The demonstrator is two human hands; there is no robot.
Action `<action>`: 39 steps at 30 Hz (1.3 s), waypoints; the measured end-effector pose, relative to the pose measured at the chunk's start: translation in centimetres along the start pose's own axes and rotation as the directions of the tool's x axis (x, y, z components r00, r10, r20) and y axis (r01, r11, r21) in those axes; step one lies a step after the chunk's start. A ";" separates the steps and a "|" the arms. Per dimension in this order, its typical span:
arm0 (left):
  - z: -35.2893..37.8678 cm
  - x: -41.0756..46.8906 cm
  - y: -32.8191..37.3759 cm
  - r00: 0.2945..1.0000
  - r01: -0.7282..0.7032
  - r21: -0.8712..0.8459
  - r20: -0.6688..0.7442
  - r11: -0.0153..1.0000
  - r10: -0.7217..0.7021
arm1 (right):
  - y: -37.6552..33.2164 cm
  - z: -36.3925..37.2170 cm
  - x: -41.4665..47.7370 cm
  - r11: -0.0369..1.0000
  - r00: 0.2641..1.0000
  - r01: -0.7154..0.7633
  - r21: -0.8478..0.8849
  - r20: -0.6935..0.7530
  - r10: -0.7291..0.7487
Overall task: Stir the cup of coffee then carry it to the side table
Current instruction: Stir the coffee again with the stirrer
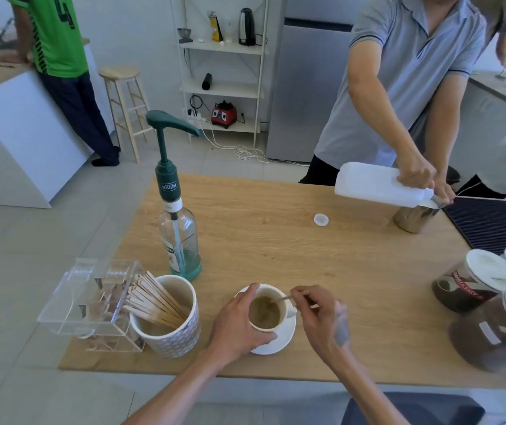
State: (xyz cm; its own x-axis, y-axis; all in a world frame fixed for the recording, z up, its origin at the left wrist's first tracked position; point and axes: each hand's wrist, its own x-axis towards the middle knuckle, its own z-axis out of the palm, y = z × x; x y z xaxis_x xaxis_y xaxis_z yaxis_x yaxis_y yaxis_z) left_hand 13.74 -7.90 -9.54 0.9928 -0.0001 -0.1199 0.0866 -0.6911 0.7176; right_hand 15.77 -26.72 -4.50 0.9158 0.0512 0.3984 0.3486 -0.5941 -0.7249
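The cup (266, 311) sits on its saucer (282, 340) between both hands — gripped around its wall by the left hand (237, 325), while a wooden stirrer (285, 297) is pinched by the right hand (322, 314). Brimming and breakable ceramic, it is probably best lifted level by the saucer.

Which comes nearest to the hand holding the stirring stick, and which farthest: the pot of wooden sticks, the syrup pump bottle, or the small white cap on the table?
From the right hand:
1. Pot of wooden sticks, on the left past the coffee cup.
2. Small white cap, straight ahead, mid-table.
3. Syrup pump bottle, ahead on the left.
The cap and bottle are fairly close to call.
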 end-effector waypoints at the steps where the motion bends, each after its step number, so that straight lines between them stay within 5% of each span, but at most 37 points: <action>1: 0.1 0.0 0.0 1.000 -0.005 0.003 0.005 1.000 0.005 | 0.0 0.2 -0.3 0.999 0.997 0.006 0.044 0.075 -0.009; 4: 0.1 0.0 0.2 1.000 0.000 0.002 0.009 1.000 0.000 | 0.4 -0.4 -0.6 0.994 0.978 -0.046 0.099 0.207 0.025; 9: 0.1 -0.1 0.2 1.000 0.004 0.004 0.000 1.000 -0.004 | 0.7 -0.7 0.0 1.000 1.000 -0.010 0.023 0.005 0.010; 14: 0.0 -0.1 0.3 1.000 -0.007 -0.001 0.002 1.000 0.007 | 0.6 -0.3 -0.5 0.993 0.979 -0.049 0.110 0.201 0.026; 19: 0.0 -0.2 0.3 1.000 -0.015 -0.003 -0.020 1.000 0.014 | 1.1 -0.9 -0.1 0.999 0.999 -0.043 0.017 0.002 0.043; 24: 0.0 -0.1 0.4 1.000 -0.023 0.001 -0.014 1.000 0.023 | 0.6 -0.3 -0.8 0.992 0.986 -0.032 0.120 0.168 0.011; 30: 0.0 -0.1 0.3 0.999 -0.028 -0.003 -0.032 1.000 0.028 | 0.9 -0.6 -0.3 0.998 0.999 -0.035 0.052 0.015 0.034; 35: 0.0 -0.1 0.4 0.999 -0.035 -0.001 -0.020 0.999 0.035 | 0.5 -0.7 -0.9 0.982 0.976 -0.131 0.135 0.189 0.105; 39: 0.1 -0.1 0.3 1.000 -0.017 0.006 -0.018 1.000 0.017 | 0.9 -1.2 -0.4 0.994 0.995 -0.096 0.046 0.035 0.094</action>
State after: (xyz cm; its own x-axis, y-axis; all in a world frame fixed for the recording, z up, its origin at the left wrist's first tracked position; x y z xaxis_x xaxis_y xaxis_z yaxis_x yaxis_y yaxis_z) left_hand 13.67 -8.19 -9.36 0.9955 0.0015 -0.0950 0.0693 -0.6953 0.7154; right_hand 15.49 -28.22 -4.67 0.9510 0.0233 0.3082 0.2680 -0.5590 -0.7847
